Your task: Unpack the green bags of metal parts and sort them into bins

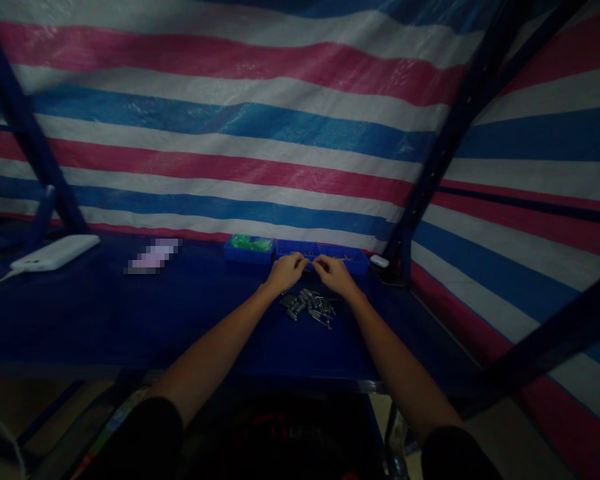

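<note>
Hands [286, 272] nearly meet between blue trays [250, 255] and grey parts [300, 304].

Blue tabletop [180, 320], blue bins [249, 255], grey parts [301, 303], red-white-blue striped sheeting [240, 127]

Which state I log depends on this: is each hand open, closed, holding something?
Left hand: closed in a pinch; whether it holds anything cannot be told.
Right hand: also closed; anything held is too small to tell.

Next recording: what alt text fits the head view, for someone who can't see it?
A person's left hand and right hand nearly meet, just nearer than a row of blue bins; anything between their fingers is too small to identify. Nearer on the blue table lies a pile of small parts. Striped sheeting hangs behind.
</note>
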Demonstrator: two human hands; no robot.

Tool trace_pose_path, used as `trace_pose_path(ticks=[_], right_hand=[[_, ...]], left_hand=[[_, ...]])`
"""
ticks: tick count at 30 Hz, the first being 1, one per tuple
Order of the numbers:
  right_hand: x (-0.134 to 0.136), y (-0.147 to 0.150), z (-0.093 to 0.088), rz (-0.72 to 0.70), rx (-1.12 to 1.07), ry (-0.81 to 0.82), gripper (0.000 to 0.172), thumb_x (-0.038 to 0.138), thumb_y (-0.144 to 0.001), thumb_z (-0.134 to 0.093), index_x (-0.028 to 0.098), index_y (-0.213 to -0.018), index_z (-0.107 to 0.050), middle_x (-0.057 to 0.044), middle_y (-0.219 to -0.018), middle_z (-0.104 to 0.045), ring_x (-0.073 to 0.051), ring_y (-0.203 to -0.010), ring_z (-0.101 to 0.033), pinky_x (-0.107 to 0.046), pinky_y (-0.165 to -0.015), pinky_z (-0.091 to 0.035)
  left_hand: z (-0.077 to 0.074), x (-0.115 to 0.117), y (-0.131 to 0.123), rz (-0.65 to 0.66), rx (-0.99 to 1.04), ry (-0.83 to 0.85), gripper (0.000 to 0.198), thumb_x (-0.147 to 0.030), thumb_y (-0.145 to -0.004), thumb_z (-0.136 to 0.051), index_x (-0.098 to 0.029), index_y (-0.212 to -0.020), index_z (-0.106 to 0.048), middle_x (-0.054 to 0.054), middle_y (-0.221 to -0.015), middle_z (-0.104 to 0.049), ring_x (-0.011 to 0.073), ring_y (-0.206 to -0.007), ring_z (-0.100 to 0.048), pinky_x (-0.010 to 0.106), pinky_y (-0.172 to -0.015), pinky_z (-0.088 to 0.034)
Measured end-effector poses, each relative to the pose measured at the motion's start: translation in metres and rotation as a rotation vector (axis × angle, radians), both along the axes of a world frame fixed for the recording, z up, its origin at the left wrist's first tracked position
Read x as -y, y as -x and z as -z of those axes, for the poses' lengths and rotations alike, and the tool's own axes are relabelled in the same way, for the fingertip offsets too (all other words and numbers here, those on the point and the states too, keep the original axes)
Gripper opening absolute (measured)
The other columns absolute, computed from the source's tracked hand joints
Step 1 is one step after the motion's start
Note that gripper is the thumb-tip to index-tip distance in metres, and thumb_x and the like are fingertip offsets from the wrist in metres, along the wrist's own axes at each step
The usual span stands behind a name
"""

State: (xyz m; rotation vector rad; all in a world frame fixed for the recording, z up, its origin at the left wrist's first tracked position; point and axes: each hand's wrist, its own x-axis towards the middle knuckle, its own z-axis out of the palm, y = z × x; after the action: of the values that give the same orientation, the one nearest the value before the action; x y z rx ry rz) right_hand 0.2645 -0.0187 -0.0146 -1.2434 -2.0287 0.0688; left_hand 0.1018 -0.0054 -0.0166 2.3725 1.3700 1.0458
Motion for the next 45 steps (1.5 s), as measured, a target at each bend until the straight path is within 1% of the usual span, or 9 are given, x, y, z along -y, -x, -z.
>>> trace_pose_path(ticks=[4, 8, 16, 24, 32, 36, 39, 42, 45], right_hand=[[-0.012, -0.019, -0.008, 0.347, -0.092, -0.099, 0.031, 0.040, -0.083, -0.040, 0.018, -0.092, -0.060, -0.003, -0.065, -0.060, -0.016, -0.060, -0.053, -0.024, -0.058, -0.035], [-0.026, -0.044, 0.004, 0.622, -0.153, 0.018, 0.047, 0.041, -0.077, -0.049, 0.014, -0.115, -0.050, -0.007, -0.070, -0.062, -0.021, -0.069, -0.057, -0.028, -0.062, -0.037], [-0.023, -0.032, 0.021, 0.390, -0.151, 0.137, 0.041, 0.041, -0.079, -0.047, 0.014, -0.110, -0.052, -0.002, -0.065, -0.058, -0.015, -0.061, -0.054, -0.025, -0.056, -0.037], [-0.018, -0.014, 0.023, 0.233, -0.064, 0.222, 0.034, 0.041, -0.080, -0.047, 0.017, -0.102, -0.058, -0.001, -0.066, -0.058, -0.013, -0.058, -0.050, -0.023, -0.056, -0.035], [-0.016, -0.008, 0.025, 0.125, 0.039, 0.276, 0.031, 0.041, -0.082, -0.045, 0.018, -0.089, -0.063, -0.003, -0.067, -0.060, -0.012, -0.060, -0.051, -0.022, -0.054, -0.034], [-0.016, -0.008, 0.025, 0.087, 0.020, 0.294, 0.029, 0.041, -0.080, -0.047, 0.017, -0.086, -0.063, -0.002, -0.066, -0.059, -0.011, -0.059, -0.050, -0.021, -0.053, -0.033], [-0.013, -0.009, 0.024, -0.033, -0.041, 0.383, 0.027, 0.039, -0.076, -0.052, 0.016, -0.087, -0.062, 0.001, -0.064, -0.056, -0.010, -0.056, -0.048, -0.021, -0.052, -0.034], [-0.011, -0.007, 0.021, -0.157, -0.131, 0.421, 0.023, 0.032, -0.072, -0.056, 0.014, -0.086, -0.059, 0.003, -0.061, -0.053, -0.009, -0.054, -0.046, -0.020, -0.053, -0.035], [-0.009, -0.004, 0.018, -0.130, -0.172, 0.321, 0.018, 0.026, -0.071, -0.054, 0.014, -0.084, -0.058, 0.003, -0.060, -0.051, -0.009, -0.055, -0.046, -0.021, -0.055, -0.036]], left_hand=[[-0.009, 0.004, -0.010, 0.055, -0.146, 0.177, 0.033, -0.045, -0.079, -0.046, -0.022, -0.096, -0.061, 0.002, -0.088, -0.067, 0.0181, -0.084, -0.060, 0.028, -0.073, -0.042], [-0.023, 0.005, -0.023, 0.264, -0.552, 0.327, 0.029, -0.041, -0.070, -0.058, -0.026, -0.094, -0.062, 0.000, -0.095, -0.067, 0.0203, -0.091, -0.058, 0.035, -0.082, -0.039], [-0.029, 0.003, -0.038, 0.325, -0.835, 0.172, 0.021, -0.017, -0.072, -0.046, -0.022, -0.083, -0.063, 0.005, -0.095, -0.066, 0.0210, -0.087, -0.059, 0.038, -0.080, -0.040], [-0.005, -0.018, -0.008, 0.308, -0.530, 0.210, 0.024, -0.028, -0.072, -0.053, -0.019, -0.093, -0.061, 0.003, -0.085, -0.066, 0.0135, -0.072, -0.060, 0.019, -0.060, -0.041], [-0.008, -0.016, 0.006, 0.347, -0.518, 0.297, 0.024, -0.023, -0.060, -0.064, -0.024, -0.084, -0.066, 0.000, -0.076, -0.065, 0.0131, -0.063, -0.057, 0.019, -0.054, -0.038], [-0.005, -0.010, -0.001, 0.301, -0.539, 0.240, 0.012, -0.016, -0.068, -0.054, -0.020, -0.073, -0.063, 0.004, -0.077, -0.066, 0.0161, -0.068, -0.059, 0.022, -0.059, -0.040], [0.002, -0.010, -0.003, 0.250, -0.527, 0.150, 0.016, -0.014, -0.071, -0.050, -0.017, -0.083, -0.060, 0.009, -0.089, -0.065, 0.0193, -0.079, -0.059, 0.025, -0.065, -0.041], [0.008, -0.014, 0.002, 0.221, -0.383, 0.130, 0.020, -0.012, -0.074, -0.045, -0.016, -0.091, -0.055, 0.008, -0.084, -0.063, 0.0170, -0.076, -0.058, 0.024, -0.065, -0.041], [0.011, -0.019, 0.009, 0.247, -0.153, 0.136, 0.024, -0.008, -0.075, -0.039, -0.016, -0.095, -0.051, 0.002, -0.071, -0.060, 0.0128, -0.066, -0.056, 0.021, -0.060, -0.040]])
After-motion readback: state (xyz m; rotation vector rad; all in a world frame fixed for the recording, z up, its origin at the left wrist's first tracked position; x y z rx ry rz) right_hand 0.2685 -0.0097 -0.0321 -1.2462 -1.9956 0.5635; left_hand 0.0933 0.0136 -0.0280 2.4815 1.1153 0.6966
